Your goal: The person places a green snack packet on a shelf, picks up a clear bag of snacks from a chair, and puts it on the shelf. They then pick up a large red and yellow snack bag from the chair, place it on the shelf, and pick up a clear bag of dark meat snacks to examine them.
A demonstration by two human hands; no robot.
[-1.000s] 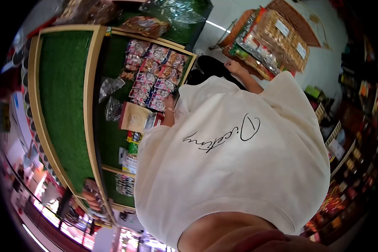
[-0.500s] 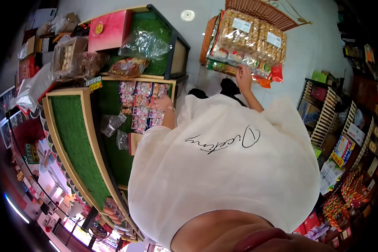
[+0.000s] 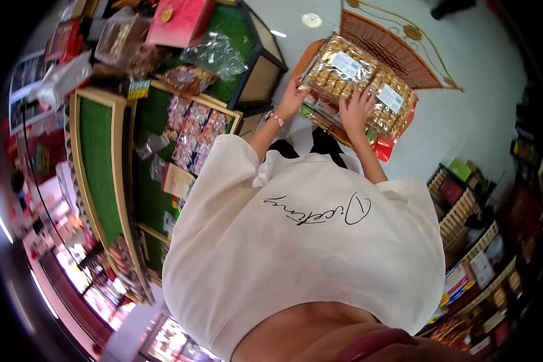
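Clear plastic bags of brown, nutty-looking snack pieces (image 3: 336,77) with white labels lie on a stack of colourful packets (image 3: 324,107) in front of me. The stack sits on a brown wicker seat (image 3: 311,55). My left hand (image 3: 292,98), with a bracelet at the wrist, is at the left edge of the left snack bag, fingers curled against it; their tips are partly hidden. My right hand (image 3: 356,111) rests on the snack bags near the middle, palm down with fingers spread.
To the left, a green-lined display shelf (image 3: 102,175) holds rows of small wrapped packets (image 3: 193,133). Beyond them are a crumpled clear bag (image 3: 217,54) and a pink box (image 3: 178,23). Slatted crates (image 3: 458,211) stand to the right.
My left hand has left the small packets on the shelf and moved right to the snack bag. My right hand has moved up onto the bags. The view has turned.
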